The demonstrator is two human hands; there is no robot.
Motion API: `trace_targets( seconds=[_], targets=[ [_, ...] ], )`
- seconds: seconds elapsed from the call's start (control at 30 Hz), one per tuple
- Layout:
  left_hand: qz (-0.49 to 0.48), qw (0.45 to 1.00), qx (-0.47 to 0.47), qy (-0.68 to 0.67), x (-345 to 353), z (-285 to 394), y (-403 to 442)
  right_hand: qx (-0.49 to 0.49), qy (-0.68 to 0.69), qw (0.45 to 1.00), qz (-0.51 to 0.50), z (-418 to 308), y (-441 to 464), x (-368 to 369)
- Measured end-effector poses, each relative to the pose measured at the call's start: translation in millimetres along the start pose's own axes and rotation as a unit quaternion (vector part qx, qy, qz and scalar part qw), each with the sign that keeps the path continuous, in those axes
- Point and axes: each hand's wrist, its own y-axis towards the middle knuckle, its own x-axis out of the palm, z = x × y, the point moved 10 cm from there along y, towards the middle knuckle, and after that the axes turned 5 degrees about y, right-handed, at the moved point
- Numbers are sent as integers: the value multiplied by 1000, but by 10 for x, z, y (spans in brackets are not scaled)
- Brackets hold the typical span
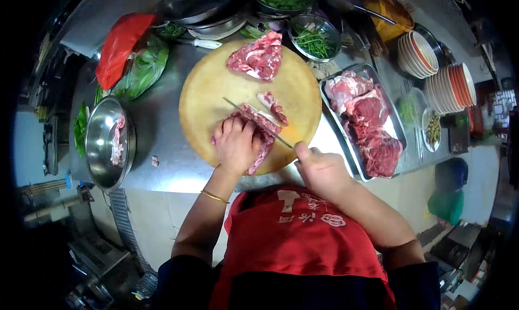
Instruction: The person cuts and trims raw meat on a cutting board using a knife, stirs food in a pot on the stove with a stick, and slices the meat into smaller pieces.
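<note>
The left hand (pixel 238 145), with a thin gold-coloured bangle (pixel 215 196) on its wrist, lies over a long, dark red piece of raw meat (pixel 261 157) and holds it down with bent fingers, the thumb side toward the blade; how firmly it presses cannot be told. The right hand (pixel 321 172) is closed in a fist around a thin-edged metal knife (pixel 254 120), its handle hidden by the fingers. The blade, seen nearly edge-on, runs slantwise across the long piece, just beside the left fingertips. The meat rests on the lower middle of a thick, round, yellowish chopping board (pixel 197 94). Just beyond the blade lies a smaller, red-and-white slice of meat (pixel 274 107), and near the board's far edge sits a large, marbled red chunk (pixel 258 57). To the right of the board, a rectangular silver metal tray (pixel 339 115) bears several big, fat-streaked red cuts (pixel 378 126). To the left, a round, shiny steel bowl (pixel 97 142) contains a narrow, pale pink strip (pixel 117 140), and a small whitish scrap (pixel 155 161) lies between bowl and board on the grey metal counter (pixel 157 115). A white-handled utensil (pixel 200 43) lies behind the board, near a bright red plastic bag (pixel 121 50).
</note>
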Motion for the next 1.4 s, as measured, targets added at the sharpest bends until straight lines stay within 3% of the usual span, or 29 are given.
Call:
trace_targets(
  seconds=[0.27, 0.4, 0.57, 0.73, 0.87, 0.93, 1.0, 1.03, 1.07, 1.17, 1.33, 1.4],
  targets=[
    [-46, 999, 6, -4, 116, -39, 119, 25, -24, 999, -41, 96, 265, 96],
    [-62, 998, 9, -6, 138, -70, 161, -19, 5, 999, -25, 47, 532, 101],
    [-68, 997, 2, -21, 137, -70, 171, 66, 8, 985, -159, 206, 349, 107],
    [-33, 999, 11, -23, 101, -108, 176, -17, -34, 995, -90, 122, 741, 395],
    [-48, 998, 1, -37, 125, -111, 157, 115, 53, 969, -211, 295, 336, 266],
    [15, 999, 11, -42, 48, -70, 131, 72, 91, 980, -161, 284, 294, 428],
    [-6, 999, 0, -40, 90, -112, 150, 9, 5, 998, -55, 239, 754, 653],
    [-26, 999, 4, -33, 101, -129, 151, 49, 16, 987, -153, 105, 1044, 722],
    [-51, 998, 7, -23, 114, -129, 145, 32, 49, 992, -108, 40, 1212, 698],
    [-62, 997, -10, -38, 90, -127, 124, 21, 26, 994, -108, 9, 976, 388],
    [-17, 999, 1, -42, 50, -21, 99, 86, 32, 971, -222, 327, 195, 262],
    [-24, 999, 1, -38, 66, -53, 118, 72, 35, 980, -184, 465, 328, 431]
  ],
)
